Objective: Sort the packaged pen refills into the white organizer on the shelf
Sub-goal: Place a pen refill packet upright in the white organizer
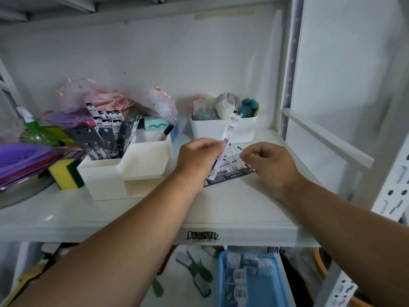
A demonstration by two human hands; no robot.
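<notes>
your left hand (198, 157) holds a long narrow white packaged pen refill (230, 129), fingers curled round its lower part, so the strip rises tilted up and to the right above the white shelf (132, 213). your right hand (269, 165) sits just beside it with fingers curled in; whether those fingers pinch anything, you cannot tell. under and between both hands a small fan of flat packaged refills (232, 171), white and dark printed cards, lies on the shelf.

to the left of your left hand stands the white plastic organizer (124, 173), a stepped box with a taller rear compartment and a lower front one. several black and white refill packs (108, 134) stand upright and leaning in the left rear compartment.

behind your hands a white square bin (221, 129) holds soft grey, cream and teal bundles. a yellow and green sponge (64, 173) lies just beside the organizer's left wall, with purple sheets (24, 158) further left. below the shelf a blue plastic tray (252, 282) holds small clear packets.
</notes>
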